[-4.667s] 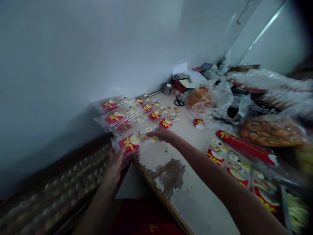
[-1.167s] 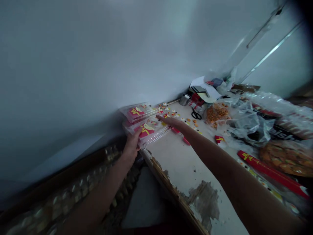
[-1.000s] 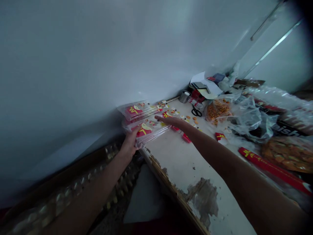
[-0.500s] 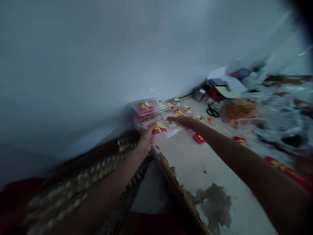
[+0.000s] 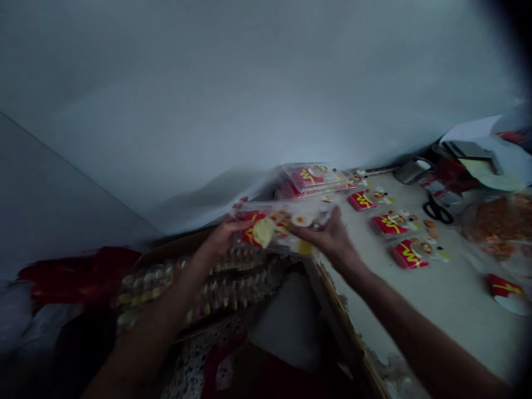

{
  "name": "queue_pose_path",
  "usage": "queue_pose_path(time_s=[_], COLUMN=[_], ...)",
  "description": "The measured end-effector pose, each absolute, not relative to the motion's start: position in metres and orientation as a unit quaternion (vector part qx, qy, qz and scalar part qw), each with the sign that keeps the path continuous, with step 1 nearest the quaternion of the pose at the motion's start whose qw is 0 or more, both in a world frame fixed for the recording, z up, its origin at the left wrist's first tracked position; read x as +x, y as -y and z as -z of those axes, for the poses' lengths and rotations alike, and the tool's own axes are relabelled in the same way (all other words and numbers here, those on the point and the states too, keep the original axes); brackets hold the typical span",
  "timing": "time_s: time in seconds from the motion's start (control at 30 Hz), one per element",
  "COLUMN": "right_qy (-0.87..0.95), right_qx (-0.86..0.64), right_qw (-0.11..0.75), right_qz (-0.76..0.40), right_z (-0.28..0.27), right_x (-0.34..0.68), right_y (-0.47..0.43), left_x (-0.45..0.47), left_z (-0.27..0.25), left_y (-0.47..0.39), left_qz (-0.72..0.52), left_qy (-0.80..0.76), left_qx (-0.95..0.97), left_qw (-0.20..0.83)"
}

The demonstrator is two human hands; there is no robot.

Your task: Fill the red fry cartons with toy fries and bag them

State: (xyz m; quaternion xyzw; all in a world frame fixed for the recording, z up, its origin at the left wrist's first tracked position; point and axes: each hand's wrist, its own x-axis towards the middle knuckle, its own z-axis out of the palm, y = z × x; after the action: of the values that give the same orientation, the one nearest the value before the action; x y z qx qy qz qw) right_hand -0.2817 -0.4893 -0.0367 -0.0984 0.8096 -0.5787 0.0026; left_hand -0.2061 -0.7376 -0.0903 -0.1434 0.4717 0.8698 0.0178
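My left fingers (image 5: 233, 226) and right fingers (image 5: 311, 236) are closed on this clear pack (image 5: 279, 224) of food-shaped pieces (image 5: 301, 220); slick plastic could slip if either loosens.

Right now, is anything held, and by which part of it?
Yes, a clear plastic pack: the left grip holds its end with the red piece, the right grip the other end, near the egg shape.

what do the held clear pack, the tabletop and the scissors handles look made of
Clear pack: likely thin glossy plastic; it is see-through and catches light.
Tabletop: pale, smooth-looking coating or laminate, perhaps over wood, as the worn edge looks brown.
Scissors handles: probably plastic, dark and even in colour.
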Motion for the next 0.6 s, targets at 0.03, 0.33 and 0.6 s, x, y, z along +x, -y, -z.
queue_pose_path(time_s=[0.03, 0.33, 0.6], right_qy=[-0.819, -0.885, -0.958], right_qx=[-0.119, -0.336, -0.193], right_qw=[0.038, -0.111, 0.103], right_qz=[0.56, 0.302, 0.187], right_z=[0.048, 0.199, 0.191], right_x=[-0.273, -0.234, -0.218], right_y=[0.521, 0.621, 0.655], left_x=[-0.205, -0.214, -0.201], left_z=[0.103, 0.227, 0.265], left_y=[0.771, 0.875, 0.87], left_qz=[-0.86, -0.844, -0.808], left_qy=[-0.492, -0.521, -0.52], left_qx=[-0.13, -0.114, -0.19], left_qw=[0.035, 0.061, 0.201])
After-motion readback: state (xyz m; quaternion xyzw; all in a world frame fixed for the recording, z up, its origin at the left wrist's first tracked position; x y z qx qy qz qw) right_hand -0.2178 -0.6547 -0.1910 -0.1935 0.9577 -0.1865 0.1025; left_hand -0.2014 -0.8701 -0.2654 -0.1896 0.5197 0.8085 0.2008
